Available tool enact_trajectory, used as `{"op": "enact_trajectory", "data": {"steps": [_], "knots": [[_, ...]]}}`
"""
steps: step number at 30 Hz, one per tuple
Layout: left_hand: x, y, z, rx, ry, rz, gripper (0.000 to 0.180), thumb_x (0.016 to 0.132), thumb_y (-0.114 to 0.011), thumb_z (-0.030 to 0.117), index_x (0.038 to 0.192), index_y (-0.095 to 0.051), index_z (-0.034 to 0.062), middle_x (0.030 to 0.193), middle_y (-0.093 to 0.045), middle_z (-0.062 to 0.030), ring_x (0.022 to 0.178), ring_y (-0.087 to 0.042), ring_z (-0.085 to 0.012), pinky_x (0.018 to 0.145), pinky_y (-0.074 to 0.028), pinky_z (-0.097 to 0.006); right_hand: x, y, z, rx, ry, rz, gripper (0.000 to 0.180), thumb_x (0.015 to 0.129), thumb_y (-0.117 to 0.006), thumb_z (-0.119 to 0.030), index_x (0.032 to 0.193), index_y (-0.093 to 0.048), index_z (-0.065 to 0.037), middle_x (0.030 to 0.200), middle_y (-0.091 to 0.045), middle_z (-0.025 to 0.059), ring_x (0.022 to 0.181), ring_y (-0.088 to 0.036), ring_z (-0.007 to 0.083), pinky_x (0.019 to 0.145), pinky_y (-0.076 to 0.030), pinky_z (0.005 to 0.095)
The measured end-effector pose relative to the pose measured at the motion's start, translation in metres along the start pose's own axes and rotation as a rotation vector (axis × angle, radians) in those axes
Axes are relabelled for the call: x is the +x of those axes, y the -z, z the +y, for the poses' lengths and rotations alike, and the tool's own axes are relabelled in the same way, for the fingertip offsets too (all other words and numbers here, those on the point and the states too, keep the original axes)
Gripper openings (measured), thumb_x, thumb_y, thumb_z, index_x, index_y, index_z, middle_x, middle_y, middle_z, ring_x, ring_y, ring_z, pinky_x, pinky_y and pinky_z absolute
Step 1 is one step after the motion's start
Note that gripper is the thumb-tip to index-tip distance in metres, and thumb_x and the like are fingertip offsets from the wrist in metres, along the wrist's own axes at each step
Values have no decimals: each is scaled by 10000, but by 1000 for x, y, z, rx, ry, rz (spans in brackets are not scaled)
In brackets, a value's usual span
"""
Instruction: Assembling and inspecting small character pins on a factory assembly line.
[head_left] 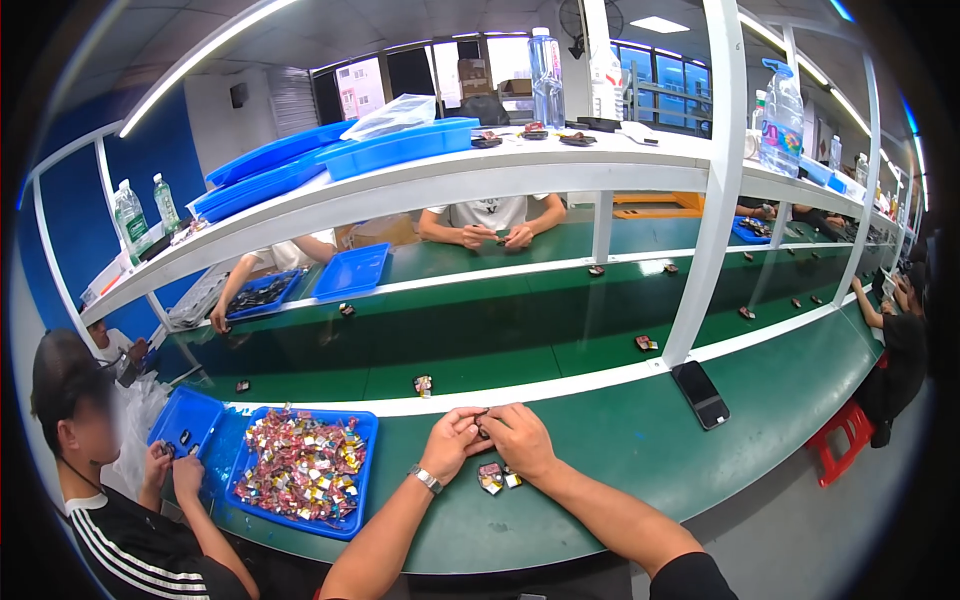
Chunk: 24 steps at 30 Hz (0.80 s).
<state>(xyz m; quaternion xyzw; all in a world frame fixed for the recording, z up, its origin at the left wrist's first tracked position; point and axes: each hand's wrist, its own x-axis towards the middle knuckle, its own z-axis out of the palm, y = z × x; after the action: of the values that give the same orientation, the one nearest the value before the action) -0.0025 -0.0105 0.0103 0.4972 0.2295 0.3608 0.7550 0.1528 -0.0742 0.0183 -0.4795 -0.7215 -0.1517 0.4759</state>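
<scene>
Both hands meet over the green tabletop (620, 450): the left hand (455, 443) and right hand (520, 440) each close their grip on one small dark part (483, 421) between them. More small parts (494, 478) lie just near of the hands, and a blue tray (362, 470) of mixed pieces sits to the left.

Blue tray (368, 470) of multicoloured pieces (300, 468), green bench (620, 440)

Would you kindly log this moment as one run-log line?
left hand: pinching small dark part | right hand: same part | green bench: two loose pieces below hands | blue tray: left, colourful pieces
</scene>
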Motion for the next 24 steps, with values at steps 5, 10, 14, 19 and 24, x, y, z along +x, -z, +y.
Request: {"op": "enact_trajectory", "data": {"steps": [5,10,14,19,24], "knots": [[0,0,1,-9,4,6,274,964,-491,-8,1237,-476,8,1172,-618,-118,1059,-633,-224,951,-541,-411,4,3,-1,-96,43,32,149,744,-650,-62,887,-687,-88,960,-624,19,875,-587,209,740,-487,337],[1,5,-1,-43,-3,2,273,960,-509,2,1231,-481,13,1179,-620,-118,1055,-634,-212,925,-551,-386,8,13,-7,-67,-7,-4,181,737,-695,-89,916,-688,-61,1061,-622,53,941,-586,233,792,-505,359],[4,13,-4,-44,-20,-28,279,956,-531,12,1231,-481,19,1192,-618,-110,1054,-634,-195,891,-562,-364,7,12,-14,24,-71,-51,291,724,-756,-143,986,-678,-43,1136,-616,97,991,-594,273,848,-515,374],[7,10,-3,1,-54,40,324,961,-483,-11,1284,-448,0,1262,-587,-133,1082,-624,-199,888,-555,-351,5,-5,2,11,-86,-58,316,722,-762,-152,1007,-672,-51,1147,-618,114,988,-601,296,850,-519,370],[13,18,0,421,-374,331,286,935,-510,0,1219,-515,-23,1203,-630,-150,983,-668,-205,769,-582,-300,35,-16,69,-52,-274,-35,235,725,-723,-109,945,-685,-37,1098,-655,168,988,-607,338,884,-495,413]]}}
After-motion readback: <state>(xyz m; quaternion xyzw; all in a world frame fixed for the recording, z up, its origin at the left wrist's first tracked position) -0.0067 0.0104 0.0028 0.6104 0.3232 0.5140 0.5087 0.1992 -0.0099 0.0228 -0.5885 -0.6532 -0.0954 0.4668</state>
